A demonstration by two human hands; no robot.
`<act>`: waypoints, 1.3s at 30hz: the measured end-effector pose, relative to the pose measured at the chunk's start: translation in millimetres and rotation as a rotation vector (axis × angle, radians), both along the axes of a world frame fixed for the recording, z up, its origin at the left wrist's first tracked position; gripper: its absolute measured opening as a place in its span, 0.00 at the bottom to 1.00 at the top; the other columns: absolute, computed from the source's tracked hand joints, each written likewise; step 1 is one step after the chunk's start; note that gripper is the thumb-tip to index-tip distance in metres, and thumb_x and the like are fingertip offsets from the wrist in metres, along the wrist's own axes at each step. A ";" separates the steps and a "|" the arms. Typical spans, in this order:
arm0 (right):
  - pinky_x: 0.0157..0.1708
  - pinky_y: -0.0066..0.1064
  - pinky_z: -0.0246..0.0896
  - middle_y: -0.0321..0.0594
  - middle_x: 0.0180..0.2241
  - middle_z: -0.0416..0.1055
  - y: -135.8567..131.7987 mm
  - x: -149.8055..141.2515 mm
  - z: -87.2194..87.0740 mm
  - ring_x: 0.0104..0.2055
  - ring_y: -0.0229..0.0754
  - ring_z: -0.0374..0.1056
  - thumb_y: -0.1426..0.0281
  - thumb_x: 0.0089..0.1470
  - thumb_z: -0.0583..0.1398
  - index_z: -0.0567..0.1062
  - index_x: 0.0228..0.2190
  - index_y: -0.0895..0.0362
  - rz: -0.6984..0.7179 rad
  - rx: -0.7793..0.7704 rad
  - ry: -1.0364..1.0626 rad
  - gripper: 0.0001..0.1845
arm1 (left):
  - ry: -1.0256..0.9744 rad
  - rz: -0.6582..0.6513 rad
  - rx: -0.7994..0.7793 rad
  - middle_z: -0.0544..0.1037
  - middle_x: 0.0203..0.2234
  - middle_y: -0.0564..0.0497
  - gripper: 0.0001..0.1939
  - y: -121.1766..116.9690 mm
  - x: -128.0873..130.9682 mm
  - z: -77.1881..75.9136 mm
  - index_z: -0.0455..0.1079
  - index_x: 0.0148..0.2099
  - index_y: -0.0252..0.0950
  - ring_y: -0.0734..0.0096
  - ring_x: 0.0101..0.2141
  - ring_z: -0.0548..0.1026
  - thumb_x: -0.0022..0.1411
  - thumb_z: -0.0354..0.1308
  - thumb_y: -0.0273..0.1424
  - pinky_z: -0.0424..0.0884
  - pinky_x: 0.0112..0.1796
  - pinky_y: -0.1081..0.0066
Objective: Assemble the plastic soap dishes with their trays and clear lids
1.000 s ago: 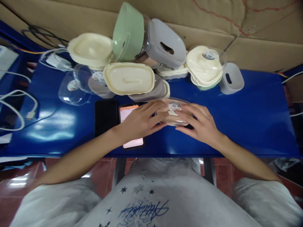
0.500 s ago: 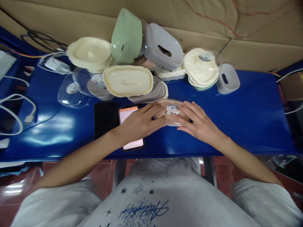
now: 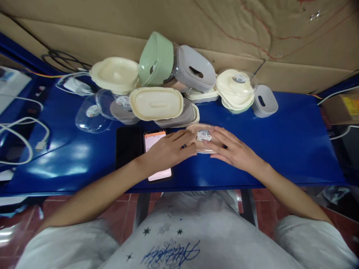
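Right now I'm reaching both forearms over the blue table (image 3: 294, 127), converging at centre. My left hand (image 3: 168, 149) is lying flat, fingers spread, over a lit phone (image 3: 155, 139) and touching the beige lidded container (image 3: 200, 144). My right hand (image 3: 234, 151) is pressing its other side, fingers splayed, near the round sticker (image 3: 204, 135).

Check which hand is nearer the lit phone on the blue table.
Left. The left hand lies over the lit phone, covering part of its screen. The right hand is farther right, fingers on the pink container.
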State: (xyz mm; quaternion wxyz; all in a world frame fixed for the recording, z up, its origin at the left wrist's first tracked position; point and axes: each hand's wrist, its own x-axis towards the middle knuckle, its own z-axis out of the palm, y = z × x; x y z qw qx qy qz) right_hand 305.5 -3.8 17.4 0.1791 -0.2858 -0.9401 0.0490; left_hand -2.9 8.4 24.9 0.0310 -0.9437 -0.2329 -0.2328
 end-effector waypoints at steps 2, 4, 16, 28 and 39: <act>0.71 0.59 0.67 0.50 0.72 0.66 -7.1 6.2 0.9 0.77 0.58 0.58 0.67 0.66 0.69 0.67 0.72 0.46 -0.022 0.007 -0.006 0.37 | -0.022 -0.015 -0.024 0.81 0.53 0.40 0.09 -1.1 2.6 0.4 0.74 0.54 0.35 0.57 0.53 0.81 0.77 0.63 0.34 0.82 0.52 0.59; 0.68 0.59 0.70 0.52 0.70 0.69 -19.3 19.0 1.0 0.76 0.60 0.60 0.66 0.67 0.68 0.69 0.71 0.46 -0.062 0.010 -0.017 0.34 | -0.025 -0.032 -0.006 0.81 0.54 0.40 0.13 -2.8 5.3 1.0 0.73 0.58 0.35 0.56 0.51 0.82 0.78 0.62 0.36 0.82 0.50 0.59; 0.54 0.65 0.71 0.60 0.60 0.77 -39.8 205.7 -42.9 0.58 0.77 0.74 0.54 0.55 0.74 0.78 0.65 0.41 -0.736 0.375 0.173 0.38 | -0.052 0.243 0.231 0.83 0.50 0.42 0.10 15.5 -13.2 22.8 0.76 0.54 0.37 0.53 0.48 0.81 0.72 0.63 0.26 0.76 0.51 0.54; 0.64 0.51 0.59 0.71 0.68 0.65 83.7 215.0 -14.5 0.69 0.62 0.63 0.56 0.67 0.60 0.74 0.65 0.64 -0.952 0.137 0.025 0.33 | -0.050 0.603 0.253 0.79 0.58 0.40 0.13 36.2 -49.8 28.0 0.75 0.57 0.40 0.45 0.55 0.79 0.72 0.61 0.29 0.72 0.55 0.48; 0.70 0.60 0.59 0.49 0.69 0.69 92.9 88.9 47.3 0.73 0.57 0.63 0.56 0.76 0.51 0.68 0.69 0.52 -0.637 0.163 0.044 0.28 | -0.106 0.500 0.259 0.82 0.55 0.42 0.07 38.2 -41.0 17.7 0.77 0.51 0.40 0.48 0.55 0.80 0.72 0.63 0.29 0.73 0.56 0.50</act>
